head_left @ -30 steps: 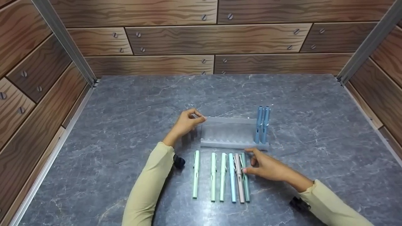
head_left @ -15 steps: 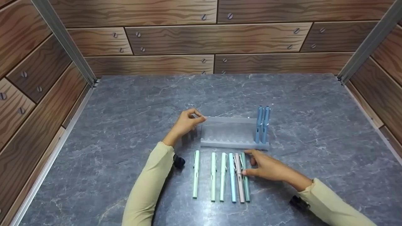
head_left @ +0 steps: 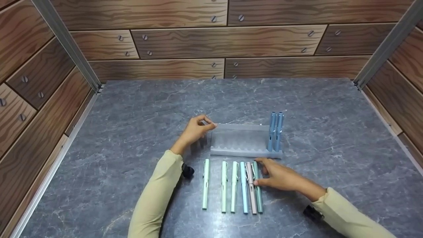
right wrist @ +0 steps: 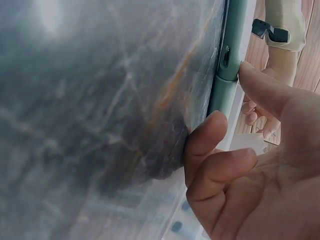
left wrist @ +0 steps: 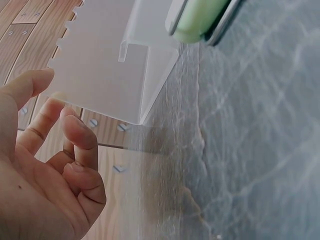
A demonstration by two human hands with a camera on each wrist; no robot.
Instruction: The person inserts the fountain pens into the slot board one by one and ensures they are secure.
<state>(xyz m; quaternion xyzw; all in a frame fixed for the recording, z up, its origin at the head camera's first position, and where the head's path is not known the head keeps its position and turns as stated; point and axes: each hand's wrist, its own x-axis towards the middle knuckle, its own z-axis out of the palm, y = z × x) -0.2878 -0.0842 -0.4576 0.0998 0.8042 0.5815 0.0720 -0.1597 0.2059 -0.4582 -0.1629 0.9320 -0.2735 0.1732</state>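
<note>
At the upper left corner of a clear plastic pen stand [head_left: 239, 137], my left hand [head_left: 195, 129] pinches the edge between thumb and index finger; the left wrist view shows the same corner of the stand [left wrist: 107, 65]. Two blue pens [head_left: 275, 132] stand in its rightmost notches. My right hand [head_left: 281, 175] is at a dark green pen [head_left: 259, 198] lying on the table, its index fingertip by the top end and thumb against the barrel. In the right wrist view, the thumb touches the dark green pen [right wrist: 232, 45] near its cap joint. A pinkish-grey pen [head_left: 252, 195] lies close alongside.
Left of these lie a light blue pen [head_left: 244, 193] and three mint green pens [head_left: 224, 191], roughly parallel in front of the stand. The grey marbled table [head_left: 132, 109] is bordered by wood-patterned panels [head_left: 228, 41] and metal corner posts.
My right hand has shifted slightly down along the dark green pen, thumb and index finger both lower. The left hand and the stand hold their place.
</note>
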